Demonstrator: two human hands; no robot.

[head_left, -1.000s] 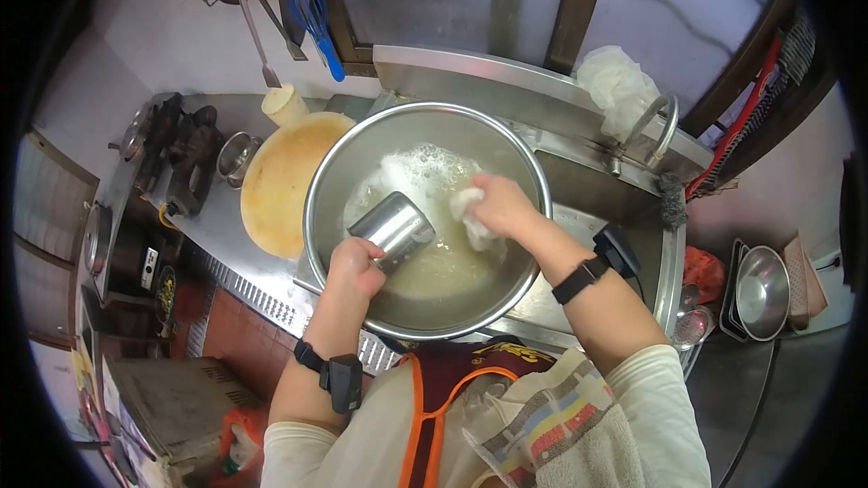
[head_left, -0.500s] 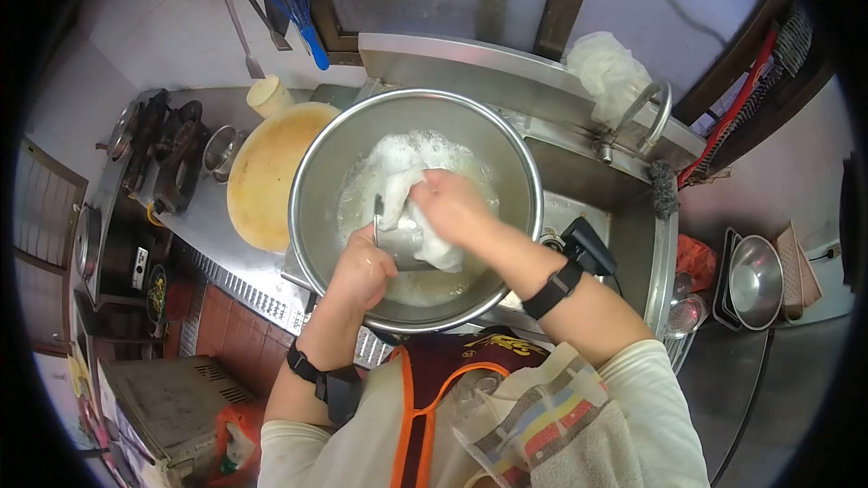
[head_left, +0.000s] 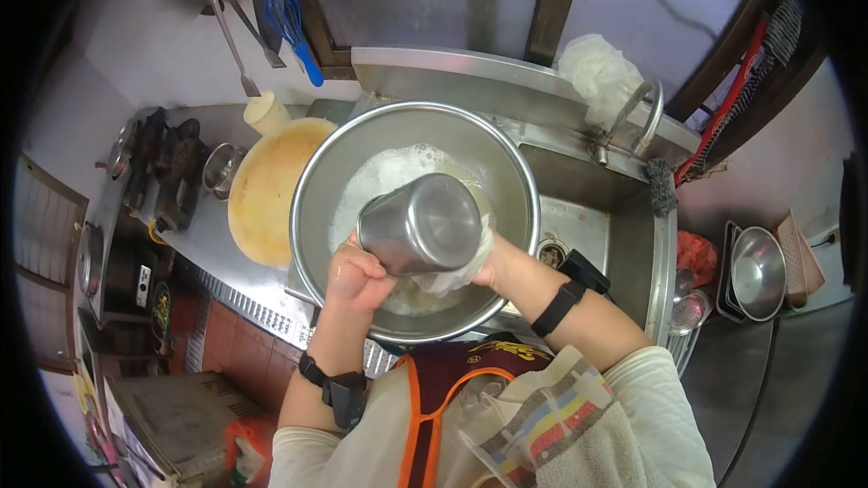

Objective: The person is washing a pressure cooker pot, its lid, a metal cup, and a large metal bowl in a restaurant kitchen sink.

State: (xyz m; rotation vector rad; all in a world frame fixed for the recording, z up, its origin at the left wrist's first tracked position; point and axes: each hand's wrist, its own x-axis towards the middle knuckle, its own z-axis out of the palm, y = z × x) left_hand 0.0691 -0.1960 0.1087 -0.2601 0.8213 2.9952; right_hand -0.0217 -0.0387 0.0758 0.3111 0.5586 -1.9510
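Stainless cup gripped near the rim in left hand, tilted base-up over sudsy basin; white cloth clenched in right hand, pressed against cup's lower side. Looks mid-wash: outside being wiped, rinse not yet done, suds left in basin

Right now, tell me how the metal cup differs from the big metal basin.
The cup is far smaller than the basin. The cup is held up and tipped, bottom toward the camera; the basin sits upright. The basin holds sudsy water; the cup's inside is hidden. Both are bare shiny metal.
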